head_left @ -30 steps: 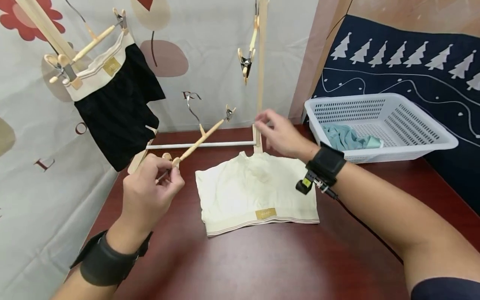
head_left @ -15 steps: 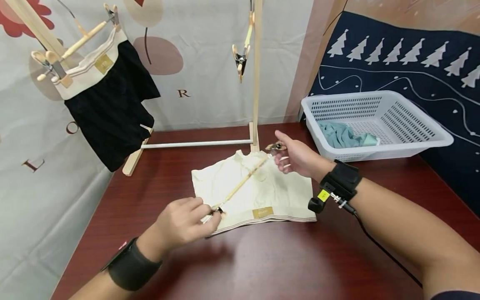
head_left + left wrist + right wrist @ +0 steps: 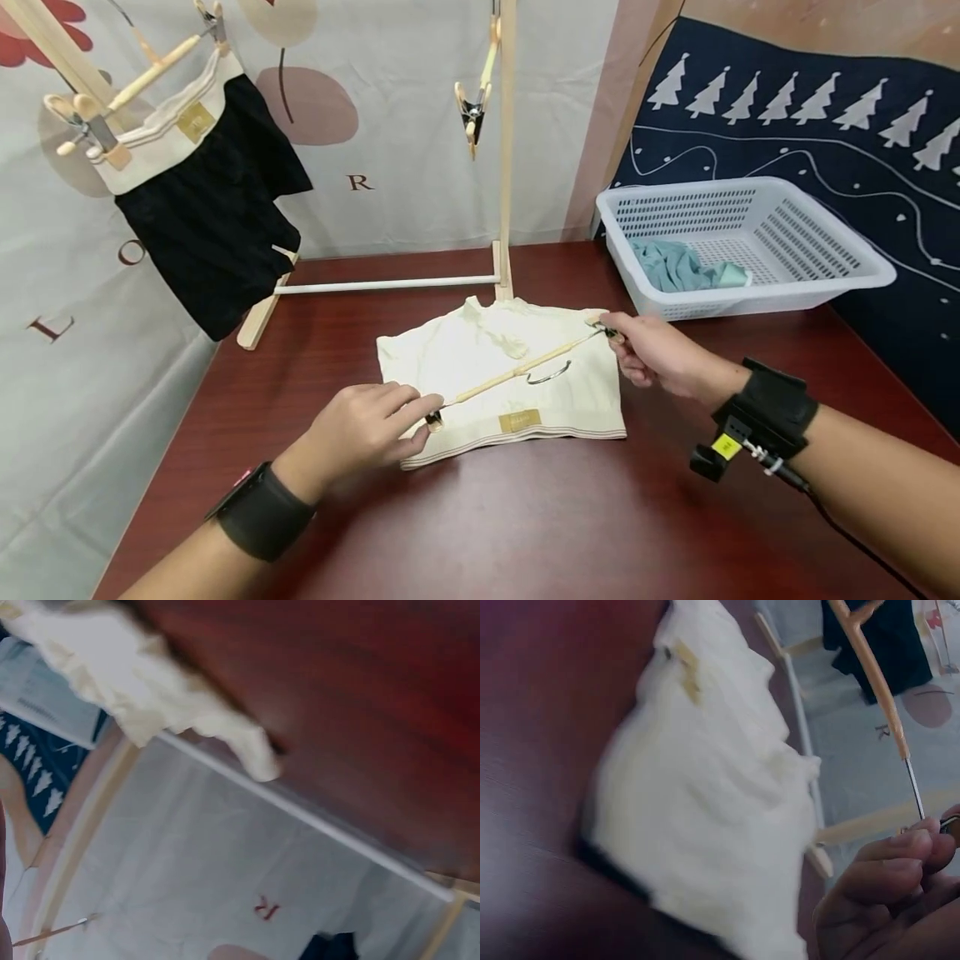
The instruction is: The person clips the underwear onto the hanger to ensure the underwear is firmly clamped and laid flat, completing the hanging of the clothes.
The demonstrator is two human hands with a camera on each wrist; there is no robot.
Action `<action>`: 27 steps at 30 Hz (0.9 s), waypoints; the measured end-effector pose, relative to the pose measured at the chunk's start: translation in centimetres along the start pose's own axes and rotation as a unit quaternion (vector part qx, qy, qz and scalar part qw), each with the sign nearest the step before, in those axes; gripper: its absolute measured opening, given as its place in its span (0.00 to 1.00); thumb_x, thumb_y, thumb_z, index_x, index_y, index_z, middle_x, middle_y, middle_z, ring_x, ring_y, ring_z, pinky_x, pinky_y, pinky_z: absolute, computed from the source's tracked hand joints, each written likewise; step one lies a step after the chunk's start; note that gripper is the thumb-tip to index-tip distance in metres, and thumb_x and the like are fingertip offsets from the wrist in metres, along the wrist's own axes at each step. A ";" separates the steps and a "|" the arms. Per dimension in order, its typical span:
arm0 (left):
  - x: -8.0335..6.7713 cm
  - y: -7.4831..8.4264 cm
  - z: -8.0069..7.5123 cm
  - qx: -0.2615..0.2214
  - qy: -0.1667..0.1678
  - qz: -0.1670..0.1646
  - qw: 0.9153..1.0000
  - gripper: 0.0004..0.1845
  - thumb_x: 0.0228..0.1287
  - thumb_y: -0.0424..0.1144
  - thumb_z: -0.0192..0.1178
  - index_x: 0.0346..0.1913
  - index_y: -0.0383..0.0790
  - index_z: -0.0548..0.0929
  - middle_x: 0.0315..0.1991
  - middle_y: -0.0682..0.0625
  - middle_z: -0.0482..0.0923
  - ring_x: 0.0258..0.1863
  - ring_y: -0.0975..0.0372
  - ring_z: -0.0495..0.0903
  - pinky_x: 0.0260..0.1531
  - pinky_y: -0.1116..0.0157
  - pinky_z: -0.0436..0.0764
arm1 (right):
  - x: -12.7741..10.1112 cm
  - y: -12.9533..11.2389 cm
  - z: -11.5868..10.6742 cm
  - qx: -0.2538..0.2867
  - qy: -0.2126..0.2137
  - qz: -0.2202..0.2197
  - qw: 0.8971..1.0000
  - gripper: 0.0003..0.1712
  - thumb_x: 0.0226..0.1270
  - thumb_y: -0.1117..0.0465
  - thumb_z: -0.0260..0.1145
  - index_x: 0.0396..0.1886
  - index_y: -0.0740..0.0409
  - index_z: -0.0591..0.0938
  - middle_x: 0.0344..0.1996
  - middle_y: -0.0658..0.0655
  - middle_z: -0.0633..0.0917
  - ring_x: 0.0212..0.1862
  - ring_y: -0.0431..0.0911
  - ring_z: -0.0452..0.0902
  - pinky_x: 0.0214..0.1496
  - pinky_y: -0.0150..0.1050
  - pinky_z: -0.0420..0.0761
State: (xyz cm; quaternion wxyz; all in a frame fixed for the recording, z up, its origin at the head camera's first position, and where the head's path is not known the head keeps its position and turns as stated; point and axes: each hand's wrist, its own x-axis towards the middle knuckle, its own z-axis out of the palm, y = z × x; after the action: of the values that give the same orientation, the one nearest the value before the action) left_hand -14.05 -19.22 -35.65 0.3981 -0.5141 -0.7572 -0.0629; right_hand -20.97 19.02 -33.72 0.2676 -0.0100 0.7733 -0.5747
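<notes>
Head view: right hand (image 3: 660,354) now joins left hand (image 3: 366,429), both clamping fingers on the hanger (image 3: 517,371), steadied, we judge, above white shorts (image 3: 465,358) toward the desk's (image 3: 510,517) far edge.

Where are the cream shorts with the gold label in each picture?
Head: the cream shorts lie in the middle, on the dark red table.
Left wrist: cream shorts at the upper left, cut off by the top edge.
Right wrist: cream shorts, big and blurry, left of centre, running from top to bottom.
Shared landmark: the thin white bar, seen in all three.
</notes>
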 end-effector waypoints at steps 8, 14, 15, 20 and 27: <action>-2.2 0.7 1.0 -0.023 -0.125 -0.019 0.992 0.10 0.64 0.39 0.48 0.38 0.44 0.81 0.23 0.57 0.72 0.16 0.67 0.69 0.14 0.70 0.70 | -3.0 3.6 2.3 -0.008 -0.013 0.011 1.000 0.33 0.77 0.36 0.49 0.19 0.56 0.66 0.13 0.48 0.65 0.16 0.41 0.63 0.18 0.34 0.62; -2.5 2.6 1.5 -0.060 -0.196 -0.019 0.979 0.08 0.52 0.39 0.64 0.32 0.48 0.75 0.20 0.59 0.67 0.16 0.67 0.67 0.14 0.70 0.65 | -4.6 5.8 3.4 -0.016 -0.023 0.021 0.999 0.33 0.78 0.36 0.47 0.25 0.60 0.69 0.15 0.50 0.67 0.16 0.41 0.64 0.17 0.33 0.63; -2.4 2.8 1.5 -0.065 -0.209 -0.026 0.975 0.10 0.50 0.39 0.66 0.32 0.48 0.74 0.21 0.59 0.67 0.16 0.66 0.68 0.15 0.70 0.65 | -4.8 6.1 3.4 -0.015 -0.024 0.022 0.999 0.33 0.78 0.36 0.47 0.26 0.61 0.70 0.15 0.50 0.66 0.16 0.41 0.64 0.17 0.33 0.62; -1.5 3.8 1.0 -0.088 -0.299 -0.078 0.947 0.14 0.47 0.41 0.69 0.35 0.51 0.75 0.24 0.61 0.70 0.21 0.66 0.73 0.17 0.68 0.67 | -5.3 7.3 3.7 -0.004 -0.016 0.023 1.000 0.32 0.78 0.37 0.48 0.29 0.63 0.71 0.15 0.50 0.66 0.16 0.42 0.63 0.16 0.33 0.63; 2.6 3.2 -0.1 -0.166 -0.384 -0.147 0.896 0.07 0.53 0.43 0.67 0.33 0.52 0.80 0.25 0.62 0.71 0.24 0.70 0.68 0.25 0.69 0.71 | -5.7 8.2 4.3 0.028 -0.006 0.027 0.999 0.31 0.78 0.38 0.50 0.30 0.63 0.70 0.14 0.49 0.66 0.15 0.41 0.62 0.16 0.32 0.63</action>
State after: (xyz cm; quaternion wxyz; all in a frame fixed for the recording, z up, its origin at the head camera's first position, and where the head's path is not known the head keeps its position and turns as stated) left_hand -11.71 -15.87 -34.83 -0.0285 -0.4395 -0.8968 -0.0428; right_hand -11.90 19.87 -39.58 0.2879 0.0146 0.7551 -0.5889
